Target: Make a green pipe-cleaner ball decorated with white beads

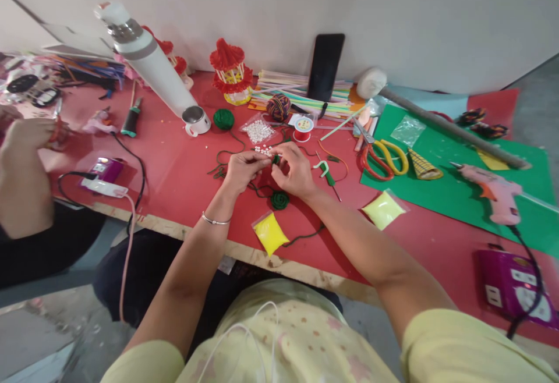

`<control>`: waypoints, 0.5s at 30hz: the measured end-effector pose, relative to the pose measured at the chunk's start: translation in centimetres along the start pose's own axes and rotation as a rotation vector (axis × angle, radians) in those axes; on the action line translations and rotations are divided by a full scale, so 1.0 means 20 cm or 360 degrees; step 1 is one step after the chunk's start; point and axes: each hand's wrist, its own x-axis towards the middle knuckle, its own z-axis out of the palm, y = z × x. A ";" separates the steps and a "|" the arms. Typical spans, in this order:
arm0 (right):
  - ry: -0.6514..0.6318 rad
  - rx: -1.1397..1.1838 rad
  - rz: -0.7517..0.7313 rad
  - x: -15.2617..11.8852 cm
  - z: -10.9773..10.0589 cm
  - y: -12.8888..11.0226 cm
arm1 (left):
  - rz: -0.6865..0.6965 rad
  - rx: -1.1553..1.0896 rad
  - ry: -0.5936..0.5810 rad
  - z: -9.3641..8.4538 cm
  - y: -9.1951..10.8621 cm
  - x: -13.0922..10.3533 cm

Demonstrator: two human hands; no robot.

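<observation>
My left hand [244, 169] and my right hand [293, 169] meet over the red tabletop, fingertips almost touching. Between them is a small piece of dark green yarn [275, 160], pinched by both hands and partly covered by fingers. Loose white beads [262, 149] lie just beyond the fingertips, in front of a clear bag of white beads [258, 131]. A coiled green yarn piece [279, 199] rests below the hands, and a green yarn ball [223, 119] sits farther back. Right of my right hand lies a green-handled tool [329, 178] with a thin metal shaft.
Nearby are a red thread spool [303, 129], scissors [384, 159], yellow packets [271, 233], a white bottle [152, 63] and its cup [195, 121]. A pink glue gun [493, 192] and purple power box [509, 284] stand right. At left, another person's hand [30, 138] works.
</observation>
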 end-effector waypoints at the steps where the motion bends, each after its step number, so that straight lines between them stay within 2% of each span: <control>1: -0.0033 0.0004 -0.0006 0.00 0.00 0.00 | 0.0033 0.0031 -0.0018 0.00 0.00 0.00; 4: -0.0128 -0.0009 -0.0068 -0.01 0.01 0.01 | 0.0052 0.0076 -0.0065 -0.01 0.01 0.00; 7: -0.0170 -0.0011 -0.0107 -0.01 0.01 0.02 | -0.0030 0.0050 -0.0083 -0.03 0.02 -0.01; 11: -0.0154 -0.0052 -0.0129 0.00 0.00 0.02 | -0.0147 -0.0017 -0.0063 -0.05 0.04 -0.01; 15: -0.0094 -0.0152 -0.0076 -0.01 0.01 0.01 | -0.0168 0.0012 -0.0073 -0.04 0.04 -0.01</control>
